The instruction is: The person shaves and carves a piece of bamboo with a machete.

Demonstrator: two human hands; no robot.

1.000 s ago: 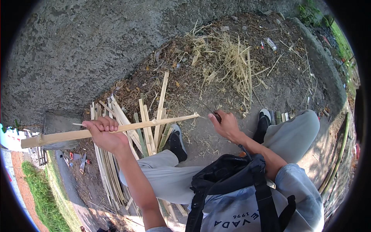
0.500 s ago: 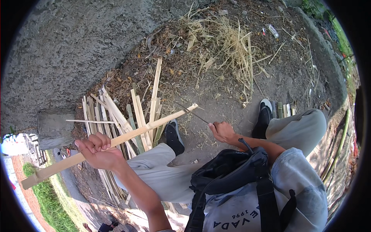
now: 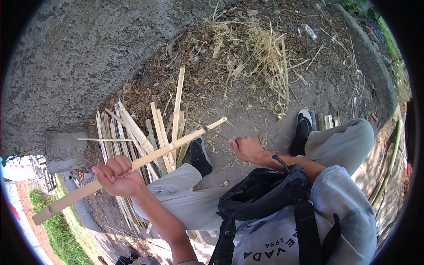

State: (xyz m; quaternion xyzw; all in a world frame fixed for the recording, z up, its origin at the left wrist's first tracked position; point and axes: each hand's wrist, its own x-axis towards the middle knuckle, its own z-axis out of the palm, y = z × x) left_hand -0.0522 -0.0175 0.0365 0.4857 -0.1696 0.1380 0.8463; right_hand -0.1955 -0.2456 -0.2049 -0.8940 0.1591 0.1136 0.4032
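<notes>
A pale bamboo strip point(image 3: 152, 157) is in the air in front of the person, lying slantwise, with its narrow end toward the middle of the view and its wide end at the lower left. The left hand point(image 3: 118, 176) wraps its fingers around this strip, nearer to the wide end, and the grip is tightly closed. The right hand point(image 3: 248, 149) is curled around a knife point(image 3: 219, 134); the handle is hidden inside the fist. The thin dark blade reaches the strip near its narrow end, but I cannot tell if it presses on it.

Below the strip, a bundle of split bamboo pieces point(image 3: 128, 128) lies on the ground, beside the dark left shoe point(image 3: 200, 159). On the person's front hangs a black bag point(image 3: 263, 190); its upper side shows a dark hollow, and its contents cannot be made out. Farther away there is a heap of dry shavings point(image 3: 260, 48), and near it a clear plastic bottle point(image 3: 310, 32) lies on the soil. A rough grey concrete surface point(image 3: 88, 57) fills the upper left.
</notes>
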